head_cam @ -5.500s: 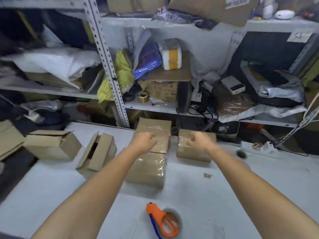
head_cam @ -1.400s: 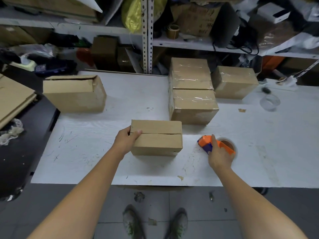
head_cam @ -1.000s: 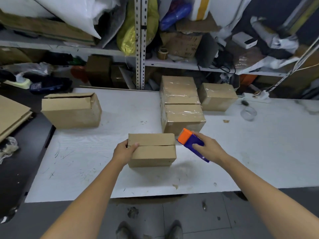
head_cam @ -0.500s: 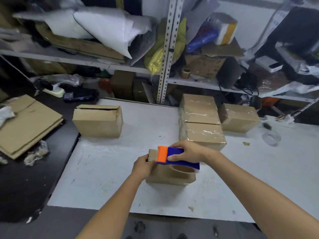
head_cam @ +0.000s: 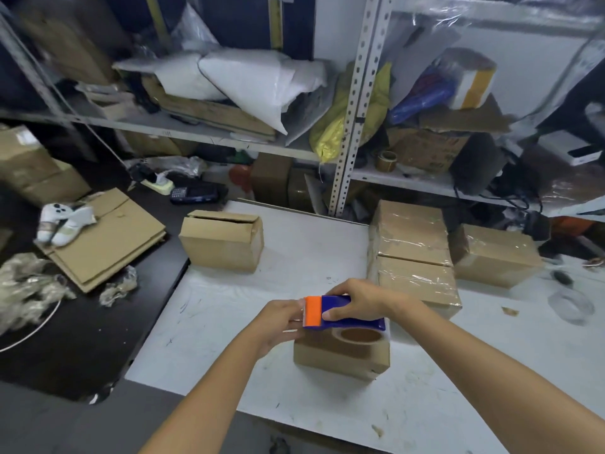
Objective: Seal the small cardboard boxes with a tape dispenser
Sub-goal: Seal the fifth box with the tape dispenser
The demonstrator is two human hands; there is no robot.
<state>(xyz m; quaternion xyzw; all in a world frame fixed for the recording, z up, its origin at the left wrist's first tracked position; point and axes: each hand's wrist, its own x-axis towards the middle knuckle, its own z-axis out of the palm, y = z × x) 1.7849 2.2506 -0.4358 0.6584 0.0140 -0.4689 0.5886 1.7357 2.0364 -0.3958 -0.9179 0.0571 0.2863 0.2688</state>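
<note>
A small plain cardboard box (head_cam: 340,358) sits on the white table (head_cam: 229,309) in front of me. My right hand (head_cam: 355,299) grips an orange and blue tape dispenser (head_cam: 340,312) with a brown tape roll, held just above the box's top. My left hand (head_cam: 278,321) is at the dispenser's orange end, fingers pinched at the tape's edge; the tape itself is too thin to make out. The box's left end is hidden behind my left hand.
An unsealed box (head_cam: 222,244) stands at the table's back left. Three taped boxes (head_cam: 415,257) cluster at the back right. A clear tape roll (head_cam: 571,306) lies at the right. Flattened cardboard (head_cam: 104,237) rests on the dark surface to the left. Cluttered shelves rise behind.
My right hand picked the dispenser up from the table and carried it over the box. My left hand left the box's side and went to the dispenser's orange end.
</note>
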